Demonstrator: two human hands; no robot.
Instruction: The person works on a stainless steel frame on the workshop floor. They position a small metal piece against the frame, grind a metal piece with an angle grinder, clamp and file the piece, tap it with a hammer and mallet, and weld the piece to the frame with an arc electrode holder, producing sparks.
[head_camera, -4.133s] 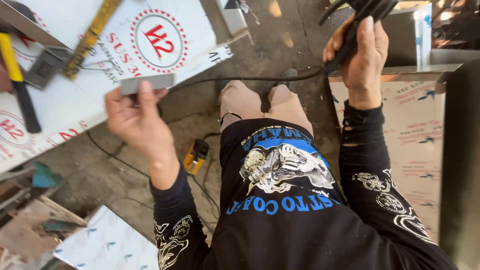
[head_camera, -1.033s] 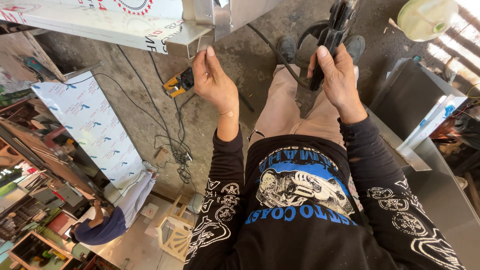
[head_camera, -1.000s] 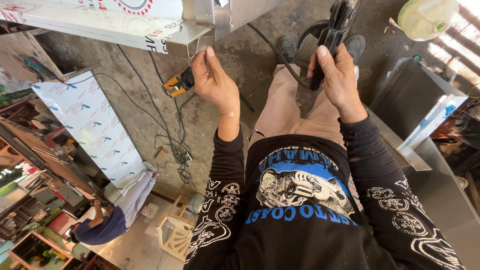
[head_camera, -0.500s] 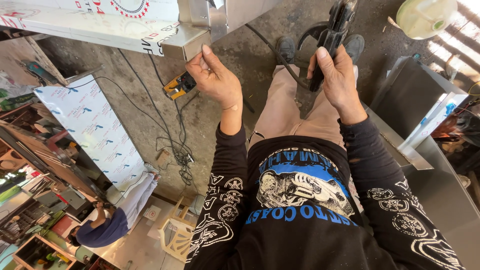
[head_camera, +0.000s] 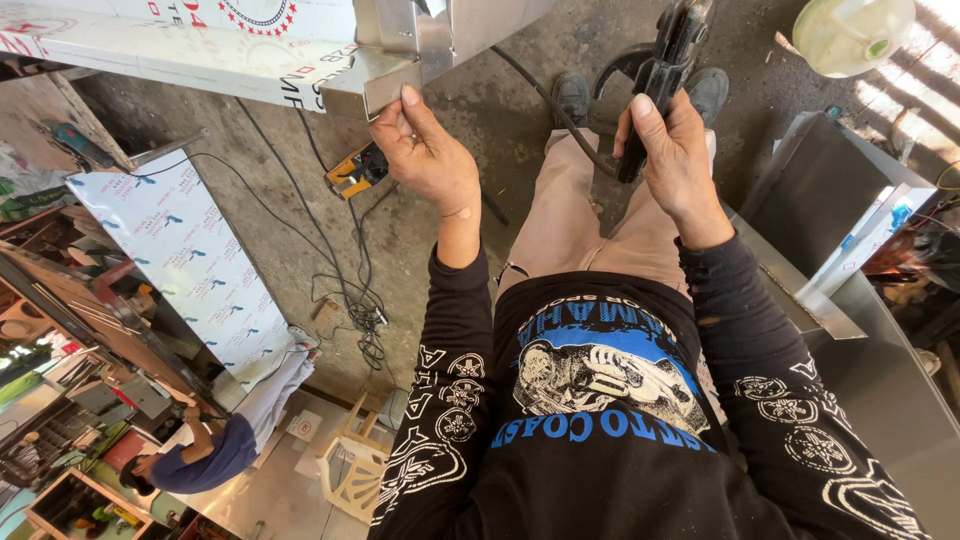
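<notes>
My left hand (head_camera: 428, 150) reaches up to the corner of a bent stainless sheet-metal piece (head_camera: 385, 70), fingers pinching its folded edge. That piece is part of a long white film-covered metal panel (head_camera: 190, 40) running across the top left. My right hand (head_camera: 670, 150) grips the handle of a black corded power tool (head_camera: 665, 65), held upright above my knees. Its black cable (head_camera: 545, 95) curves away toward the floor. I wear a black long-sleeved printed shirt and beige trousers.
A yellow-and-black tool (head_camera: 355, 170) lies on the concrete floor among tangled cables (head_camera: 355, 300). Film-wrapped sheets (head_camera: 190, 260) lean at left. Steel sheets and a box shape (head_camera: 850, 220) stand at right, a pale plastic jug (head_camera: 850, 30) top right. Another person (head_camera: 210, 455) crouches bottom left near a plastic stool (head_camera: 355, 465).
Since four seconds ago the view has swung from a bench to the floor. Over the last second my left hand rose and closed on the metal corner; my right hand stayed on the tool.
</notes>
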